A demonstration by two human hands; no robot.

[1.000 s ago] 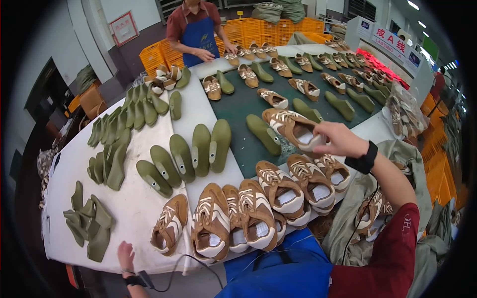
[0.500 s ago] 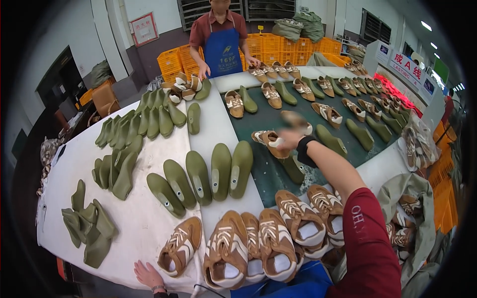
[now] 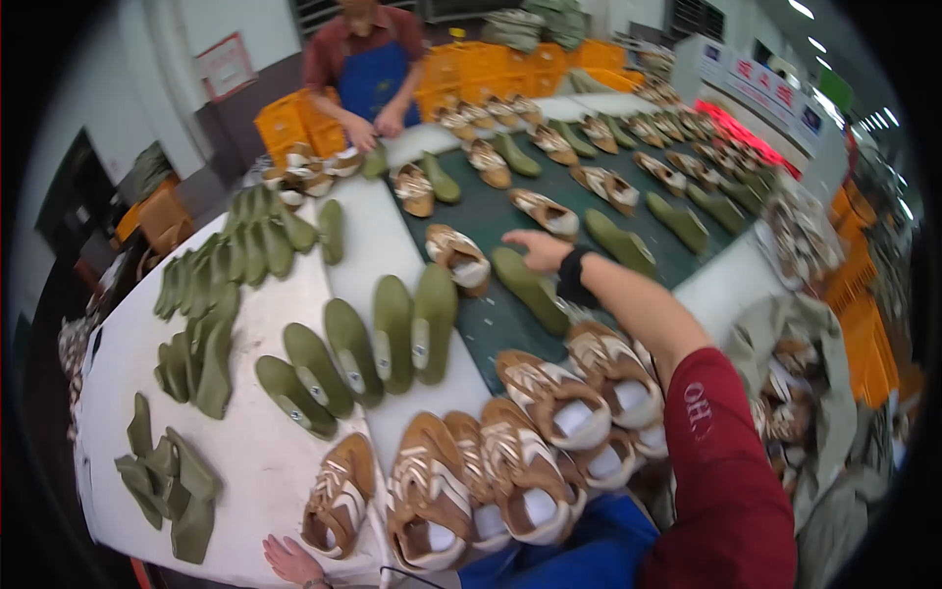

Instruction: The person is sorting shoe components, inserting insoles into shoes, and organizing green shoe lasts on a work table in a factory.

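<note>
Nearest the person lie 4 green insoles [image 3: 365, 344] in a row and 7 brown-and-cream sandals [image 3: 510, 461]. 2 hands show: the left hand [image 3: 290, 562] and the right hand [image 3: 538, 249].

Brown sandals [image 3: 520, 471] with cream straps, lower centre. Olive-green insoles [image 3: 392, 329] on the white table [image 3: 245, 471]. Dark green belt [image 3: 491, 211] up the middle. Orange crates [image 3: 471, 69] at top. Blue apron [image 3: 373, 83], red sleeve [image 3: 726, 481].

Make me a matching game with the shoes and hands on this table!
Things:
1. right hand
2. left hand
3. brown shoe
4. orange crates

Places:
A. at the near edge of the white table
B. alone on the green belt, beside the outstretched hand
C. behind the table's far end
D. stretched out, open, over the belt

Pairs: 1-D, 2-A, 3-B, 4-C
</note>
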